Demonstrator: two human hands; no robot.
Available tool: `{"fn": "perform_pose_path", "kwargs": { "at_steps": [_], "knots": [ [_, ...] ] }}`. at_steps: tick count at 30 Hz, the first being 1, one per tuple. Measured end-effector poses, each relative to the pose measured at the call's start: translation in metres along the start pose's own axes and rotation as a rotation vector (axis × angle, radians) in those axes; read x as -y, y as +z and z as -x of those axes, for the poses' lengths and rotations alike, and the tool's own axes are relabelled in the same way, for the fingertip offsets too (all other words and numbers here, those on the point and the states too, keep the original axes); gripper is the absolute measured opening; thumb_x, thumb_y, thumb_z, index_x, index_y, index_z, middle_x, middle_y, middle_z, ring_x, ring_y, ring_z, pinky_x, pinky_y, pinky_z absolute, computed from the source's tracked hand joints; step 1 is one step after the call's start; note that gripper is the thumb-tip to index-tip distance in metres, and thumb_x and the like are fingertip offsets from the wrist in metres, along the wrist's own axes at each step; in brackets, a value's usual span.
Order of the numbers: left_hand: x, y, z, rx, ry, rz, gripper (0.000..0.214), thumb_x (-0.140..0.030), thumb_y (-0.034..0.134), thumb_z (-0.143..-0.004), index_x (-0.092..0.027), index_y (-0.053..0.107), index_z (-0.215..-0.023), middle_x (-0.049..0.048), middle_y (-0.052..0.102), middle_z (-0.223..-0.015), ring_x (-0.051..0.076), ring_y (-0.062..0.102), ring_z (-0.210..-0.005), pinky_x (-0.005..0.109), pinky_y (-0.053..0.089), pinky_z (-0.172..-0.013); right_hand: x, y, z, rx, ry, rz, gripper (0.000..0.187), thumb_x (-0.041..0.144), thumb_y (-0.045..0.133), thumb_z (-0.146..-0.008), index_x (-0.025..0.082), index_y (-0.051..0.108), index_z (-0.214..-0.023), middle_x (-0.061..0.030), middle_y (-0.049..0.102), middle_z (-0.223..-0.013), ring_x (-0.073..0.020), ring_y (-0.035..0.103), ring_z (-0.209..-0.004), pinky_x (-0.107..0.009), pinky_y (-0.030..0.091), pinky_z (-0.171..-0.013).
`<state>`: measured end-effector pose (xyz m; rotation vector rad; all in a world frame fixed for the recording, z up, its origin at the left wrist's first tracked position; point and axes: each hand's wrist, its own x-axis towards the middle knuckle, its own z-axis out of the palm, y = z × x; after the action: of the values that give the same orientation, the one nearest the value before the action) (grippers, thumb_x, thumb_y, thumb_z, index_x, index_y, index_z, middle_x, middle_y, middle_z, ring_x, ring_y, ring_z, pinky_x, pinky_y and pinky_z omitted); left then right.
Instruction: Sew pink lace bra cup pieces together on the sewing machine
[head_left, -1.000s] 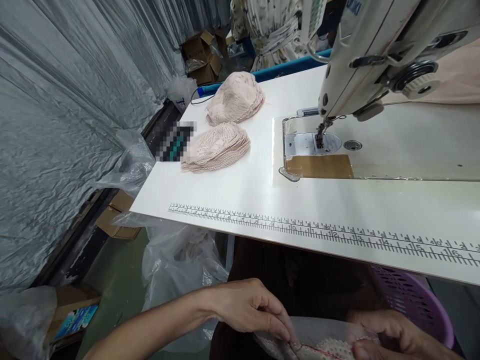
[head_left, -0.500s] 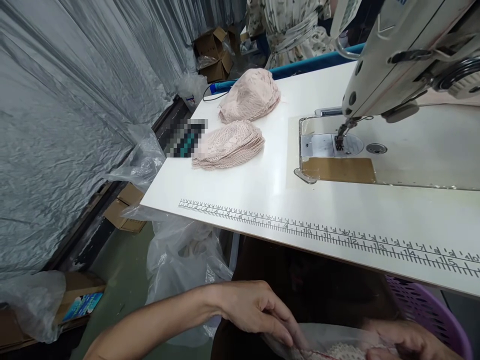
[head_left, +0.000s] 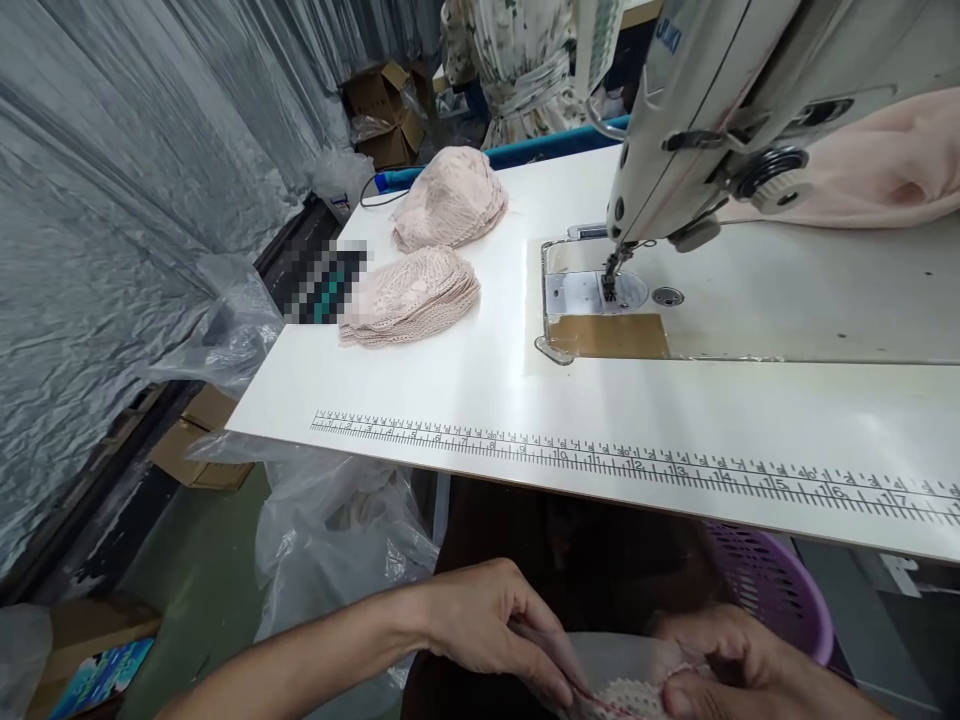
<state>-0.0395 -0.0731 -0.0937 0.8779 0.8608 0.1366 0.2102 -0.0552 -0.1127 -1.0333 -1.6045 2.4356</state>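
Fabric (head_left: 631,694), sheer with dotted lace, is pinched by the left hand (head_left: 510,632) and right hand (head_left: 724,662), below the front edge of the white surface (head_left: 420,390). Its red seam (head_left: 598,699) looks sewn at least partway; the rest is out of frame. Beside the sewing machine (head_left: 694,125), a nearer lace stack (head_left: 416,297) and farther lace stack (head_left: 450,200) lie unhandled.

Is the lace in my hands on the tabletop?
Off: left hand and right hand hold the lace in front of the tabletop.
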Motion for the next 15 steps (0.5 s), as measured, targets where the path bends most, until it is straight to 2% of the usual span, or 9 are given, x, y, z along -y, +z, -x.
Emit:
{"fn": "perform_pose_path", "kwargs": {
  "at_steps": [4, 9, 15],
  "knots": [
    [-0.004, 0.0, 0.004, 0.013, 0.013, -0.049, 0.048, -0.053, 0.078, -0.062, -0.019, 0.074, -0.095, 0.0016, 0.074, -0.087, 0.018, 0.069, -0.087, 0.023, 0.053, -0.082, 0.007, 0.006, -0.003, 0.045, 0.0, -0.026, 0.04, 0.056, 0.073, -0.069, 0.017, 0.065, -0.07, 0.0042, 0.047, -0.064, -0.0093, 0.038, -0.059, -0.021, 0.026, -0.053],
    [-0.008, 0.001, 0.008, 0.002, 0.061, -0.08, 0.043, -0.051, 0.076, -0.068, -0.021, 0.073, -0.097, 0.0004, 0.074, -0.09, 0.017, 0.069, -0.088, 0.022, 0.052, -0.083, 0.011, 0.01, -0.007, 0.031, 0.014, -0.073, 0.031, 0.046, 0.073, -0.072, 0.017, 0.065, -0.068, 0.0034, 0.051, -0.066, -0.0094, 0.042, -0.061, -0.02, 0.031, -0.057],
    [-0.012, -0.001, 0.012, -0.013, 0.042, -0.06, 0.052, -0.053, 0.08, -0.059, -0.02, 0.073, -0.098, 0.0024, 0.073, -0.094, 0.02, 0.068, -0.092, 0.025, 0.053, -0.083, 0.012, 0.01, -0.008, 0.021, 0.052, -0.05, 0.032, 0.046, 0.071, -0.071, 0.016, 0.058, -0.07, 0.0037, 0.047, -0.064, -0.0101, 0.036, -0.06, -0.021, 0.027, -0.054]
  ]
}}
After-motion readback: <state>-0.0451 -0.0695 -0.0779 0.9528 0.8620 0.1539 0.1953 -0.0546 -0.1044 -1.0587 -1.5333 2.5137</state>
